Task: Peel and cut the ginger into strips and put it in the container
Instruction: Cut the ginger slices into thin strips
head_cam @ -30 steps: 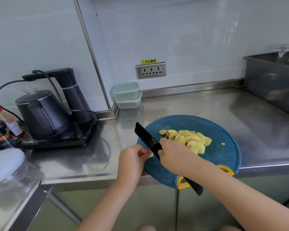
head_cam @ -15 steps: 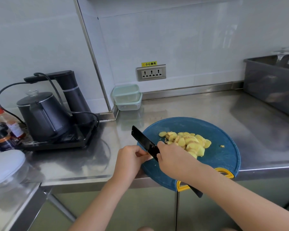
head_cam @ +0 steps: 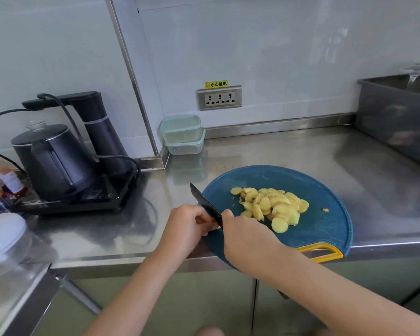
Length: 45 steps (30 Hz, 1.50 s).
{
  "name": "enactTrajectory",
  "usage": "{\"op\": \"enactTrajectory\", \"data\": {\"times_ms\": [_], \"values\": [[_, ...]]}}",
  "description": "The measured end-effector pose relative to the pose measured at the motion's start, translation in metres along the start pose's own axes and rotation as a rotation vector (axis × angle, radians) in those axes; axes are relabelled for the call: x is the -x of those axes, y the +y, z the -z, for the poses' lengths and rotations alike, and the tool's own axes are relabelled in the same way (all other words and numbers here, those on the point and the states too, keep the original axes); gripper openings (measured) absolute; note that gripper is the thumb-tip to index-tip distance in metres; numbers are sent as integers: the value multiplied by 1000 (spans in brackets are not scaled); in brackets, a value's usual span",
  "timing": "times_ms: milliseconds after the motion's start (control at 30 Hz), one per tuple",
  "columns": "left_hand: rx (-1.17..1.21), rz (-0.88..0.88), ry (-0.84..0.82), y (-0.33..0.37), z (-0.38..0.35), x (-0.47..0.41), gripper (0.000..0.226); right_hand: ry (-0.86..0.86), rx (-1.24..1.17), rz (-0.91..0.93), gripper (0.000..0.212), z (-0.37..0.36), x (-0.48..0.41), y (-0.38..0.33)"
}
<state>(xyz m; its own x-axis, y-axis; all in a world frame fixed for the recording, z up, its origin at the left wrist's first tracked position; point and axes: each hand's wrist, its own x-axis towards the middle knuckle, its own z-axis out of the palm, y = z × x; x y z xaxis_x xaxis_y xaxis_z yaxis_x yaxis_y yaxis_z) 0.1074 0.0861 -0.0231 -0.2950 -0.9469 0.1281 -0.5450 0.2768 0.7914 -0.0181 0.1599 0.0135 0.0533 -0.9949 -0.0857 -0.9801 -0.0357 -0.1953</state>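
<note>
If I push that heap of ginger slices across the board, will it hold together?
Probably not: the ginger slices are separate thin rounds, loosely overlapped, so the top ones would likely slide off. The freshly cut faces look moist, perhaps slippery. They seem light; a crumb already lies apart on the cutting board.

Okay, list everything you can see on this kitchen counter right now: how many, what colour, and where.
counter: one, stainless steel, across the view
cutting board: one, blue with yellow handle, at the counter's front edge
ginger slices: one pile, pale yellow, on the cutting board
knife: one, black, blade over the board's left edge
food containers: two, clear with pale green lids, stacked in the back corner
kettle: one, black, on a black base at left
wall socket: one, grey, above the containers
bin: one, grey, far right
bottles: a few, dark, far left
left hand: curled beside the blade, contents hidden
right hand: grips the knife
</note>
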Motion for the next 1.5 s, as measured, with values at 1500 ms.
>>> {"op": "enactTrajectory", "data": {"times_ms": [1500], "values": [[207,121,95,-1,-5,20,11,8,15,-31,11,12,-2,2]]}}
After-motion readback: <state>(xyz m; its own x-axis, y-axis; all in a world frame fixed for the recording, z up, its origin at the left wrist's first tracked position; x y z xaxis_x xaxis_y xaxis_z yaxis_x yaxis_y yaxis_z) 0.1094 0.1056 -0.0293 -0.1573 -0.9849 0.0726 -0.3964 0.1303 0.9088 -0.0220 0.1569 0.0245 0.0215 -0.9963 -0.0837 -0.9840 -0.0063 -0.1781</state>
